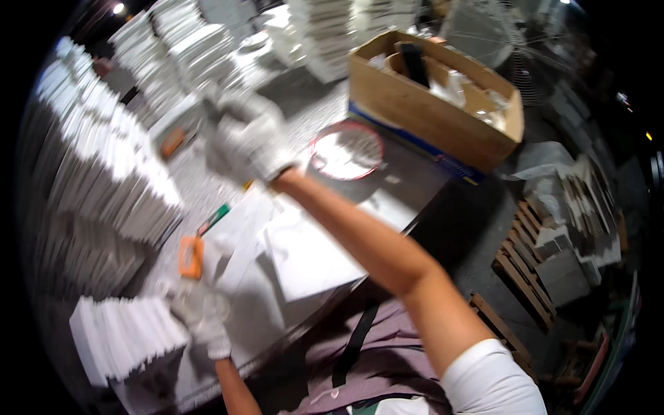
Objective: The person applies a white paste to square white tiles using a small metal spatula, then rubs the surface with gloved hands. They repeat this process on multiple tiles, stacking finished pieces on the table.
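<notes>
My right hand (249, 135), in a whitish work glove, is stretched far out over the worktable, smeared by motion. Its fingers are too blurred to read, and I cannot make out anything held. Low at the left, my left hand (204, 321), gloved too, is beside a short stack of white slabs (124, 339); its fingers are blurred, and whether they touch the stack is unclear. Just beyond the left hand lies an orange block-like object (190, 257) with a pale middle. A slim green-and-red tool (213, 219) rests past it. A flat white sheet (311, 252) lies beneath my right forearm.
Tall stacks of white slabs (111, 152) line the left, with more stacks (194, 48) at the back. A red-rimmed round dish (346, 150) and a large cardboard box (429, 111) stand right of my right hand. Wooden pallets (526, 263) lie on the floor at right.
</notes>
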`<state>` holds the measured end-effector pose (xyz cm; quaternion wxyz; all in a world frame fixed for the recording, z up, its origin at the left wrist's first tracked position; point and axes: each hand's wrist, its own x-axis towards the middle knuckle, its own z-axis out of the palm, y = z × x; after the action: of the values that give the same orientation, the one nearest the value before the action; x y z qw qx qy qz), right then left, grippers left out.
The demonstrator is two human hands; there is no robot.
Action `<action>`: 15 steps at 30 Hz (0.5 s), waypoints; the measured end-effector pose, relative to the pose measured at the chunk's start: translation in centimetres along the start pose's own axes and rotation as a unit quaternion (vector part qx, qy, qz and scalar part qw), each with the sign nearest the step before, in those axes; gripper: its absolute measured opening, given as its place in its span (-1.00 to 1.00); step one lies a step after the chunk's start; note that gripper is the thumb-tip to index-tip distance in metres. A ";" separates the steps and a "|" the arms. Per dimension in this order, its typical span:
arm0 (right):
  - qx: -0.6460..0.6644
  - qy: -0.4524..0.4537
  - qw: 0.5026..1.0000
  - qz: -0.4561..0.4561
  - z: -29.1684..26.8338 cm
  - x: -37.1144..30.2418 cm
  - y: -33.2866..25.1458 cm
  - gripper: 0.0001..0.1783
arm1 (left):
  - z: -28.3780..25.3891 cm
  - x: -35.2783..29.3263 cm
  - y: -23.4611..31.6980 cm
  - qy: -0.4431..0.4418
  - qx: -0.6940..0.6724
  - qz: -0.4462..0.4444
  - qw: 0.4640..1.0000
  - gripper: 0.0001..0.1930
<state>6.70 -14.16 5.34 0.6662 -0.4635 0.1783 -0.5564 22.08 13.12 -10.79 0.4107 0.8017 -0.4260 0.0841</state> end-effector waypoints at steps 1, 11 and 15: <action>-0.014 -0.057 0.991 -0.124 -2.0 0.2 -1.2 -0.85 | 0.0 -0.2 0.2 -0.006 0.002 0.009 1.000 -0.08; -0.419 0.135 0.890 -0.119 -16.8 -12.9 -15.3 -0.42 | 0.6 2.1 10.9 -0.158 0.077 0.151 0.973 -0.12; -0.372 0.192 0.908 -0.012 -23.5 -20.3 -13.9 -0.41 | 2.0 3.9 15.9 -0.267 0.160 0.185 0.932 -0.14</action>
<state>-25.50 -4.91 -0.90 0.3916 -0.5640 0.4914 -0.5359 12.12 4.54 -0.91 0.1254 0.7564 -0.6419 0.0085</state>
